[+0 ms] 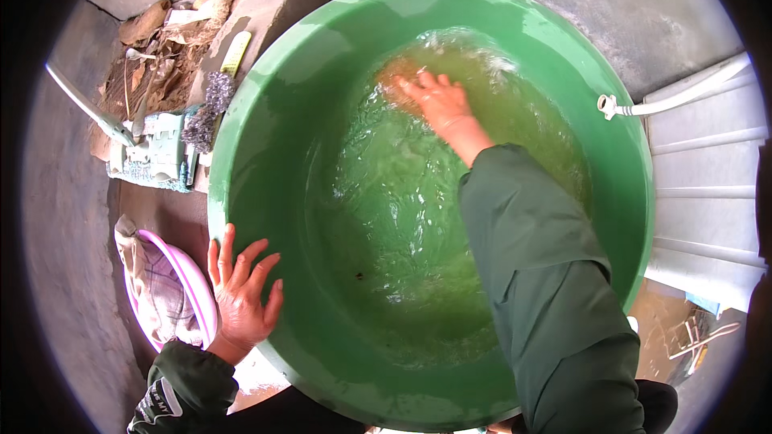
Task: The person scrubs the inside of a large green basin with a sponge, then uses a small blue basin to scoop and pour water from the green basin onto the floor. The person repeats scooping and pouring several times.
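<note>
A large round green tub (277, 80) with rippling, slightly cloudy water (418, 225) in it fills the middle of the view. My right hand (441, 104) reaches across to the water's far part, its fingers apart and partly in the water. Beside those fingers is a reddish-brown patch (396, 80) under the surface; I cannot make out what it is. White froth and ripples show just beyond. At the tub's near left rim, my left hand (244, 293) rests with fingers spread, holding nothing. A small dark speck (359, 276) shows in the water.
Left of the tub are a pink basin (195, 285) with a checked cloth (165, 289), a dark scrubber (211, 104), and a pale green dustpan-like thing (165, 149). Debris (153, 64) lies by a concrete block (277, 0). A white hose (683, 100) crosses the ribbed white panel (704, 193) at right.
</note>
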Available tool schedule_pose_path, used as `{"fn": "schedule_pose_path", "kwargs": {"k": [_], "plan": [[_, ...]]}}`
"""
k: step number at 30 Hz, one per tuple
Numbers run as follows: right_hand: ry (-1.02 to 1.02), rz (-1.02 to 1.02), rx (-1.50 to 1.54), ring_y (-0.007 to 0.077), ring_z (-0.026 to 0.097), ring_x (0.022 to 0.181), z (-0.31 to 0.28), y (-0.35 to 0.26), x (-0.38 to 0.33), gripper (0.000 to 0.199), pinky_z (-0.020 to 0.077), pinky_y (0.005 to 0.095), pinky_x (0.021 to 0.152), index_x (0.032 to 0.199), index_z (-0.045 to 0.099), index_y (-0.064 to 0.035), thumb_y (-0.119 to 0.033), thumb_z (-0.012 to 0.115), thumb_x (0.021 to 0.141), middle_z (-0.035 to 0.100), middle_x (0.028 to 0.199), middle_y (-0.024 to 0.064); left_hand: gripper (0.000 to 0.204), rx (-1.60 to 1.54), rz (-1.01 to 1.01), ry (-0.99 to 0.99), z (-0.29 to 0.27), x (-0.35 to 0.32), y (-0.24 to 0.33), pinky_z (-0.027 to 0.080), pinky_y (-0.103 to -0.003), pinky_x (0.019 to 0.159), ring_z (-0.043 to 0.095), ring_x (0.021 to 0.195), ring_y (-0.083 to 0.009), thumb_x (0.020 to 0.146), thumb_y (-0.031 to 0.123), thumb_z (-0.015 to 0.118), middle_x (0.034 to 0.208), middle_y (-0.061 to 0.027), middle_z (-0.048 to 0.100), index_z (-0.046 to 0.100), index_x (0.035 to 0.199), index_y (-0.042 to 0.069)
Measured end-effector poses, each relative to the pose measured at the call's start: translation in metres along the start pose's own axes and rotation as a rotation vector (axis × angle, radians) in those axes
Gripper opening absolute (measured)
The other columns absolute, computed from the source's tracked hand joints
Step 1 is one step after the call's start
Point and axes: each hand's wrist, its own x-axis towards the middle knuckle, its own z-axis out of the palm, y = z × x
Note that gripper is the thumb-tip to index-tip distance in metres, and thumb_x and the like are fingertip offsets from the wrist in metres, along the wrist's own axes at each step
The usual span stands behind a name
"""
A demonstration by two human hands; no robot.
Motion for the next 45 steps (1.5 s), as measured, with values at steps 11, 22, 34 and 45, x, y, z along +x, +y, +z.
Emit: {"fn": "schedule_pose_path", "kwargs": {"k": [11,22,34,45], "plan": [[-0.024,0.283,-0.286,0.0291,0.045,0.120,0.013,0.177,-0.118,0.067,0.0328,0.0440,0.097,0.141,0.038,-0.0350,-0.009,0.057,0.082,0.045,0.137,0.0020,0.031,0.016,0.025,0.048,0.003,0.002,0.007,0.012,-0.058,0.111,0.024,0.137,-0.0424,0.076,0.013,0.059,0.121,-0.0128,0.053,0.062,0.105,0.003],[-0.473,0.357,-0.098,0.0427,0.063,0.084,0.047,0.152,-0.346,0.083,0.0532,0.0427,0.068,0.150,0.003,-0.0083,-0.006,0.053,0.083,0.021,0.143,0.0377,0.028,-0.017,0.049,0.142,0.005,-0.004,0.007,0.013,-0.056,0.111,0.025,0.137,-0.0396,0.076,0.014,0.059,0.117,-0.0120,0.053,0.060,0.101,0.003],[-0.174,-0.277,0.282,0.0490,0.054,0.100,0.058,-0.098,-0.326,0.091,0.0549,0.0433,0.072,0.149,0.018,-0.0298,0.011,0.049,0.072,0.010,0.151,0.0280,0.029,-0.036,0.063,0.197,0.011,-0.008,0.001,0.015,-0.056,0.110,0.027,0.137,-0.0373,0.075,0.015,0.061,0.116,-0.0104,0.053,0.060,0.102,0.004],[-0.211,0.211,0.194,0.0534,0.043,0.116,0.023,0.089,-0.229,0.085,0.0424,0.0484,0.098,0.146,0.022,-0.0376,0.009,0.048,0.079,0.015,0.152,0.0187,0.027,-0.010,0.051,0.180,0.011,-0.006,0.003,0.014,-0.054,0.112,0.027,0.137,-0.0361,0.076,0.014,0.060,0.116,-0.0092,0.054,0.061,0.101,0.005]]}}
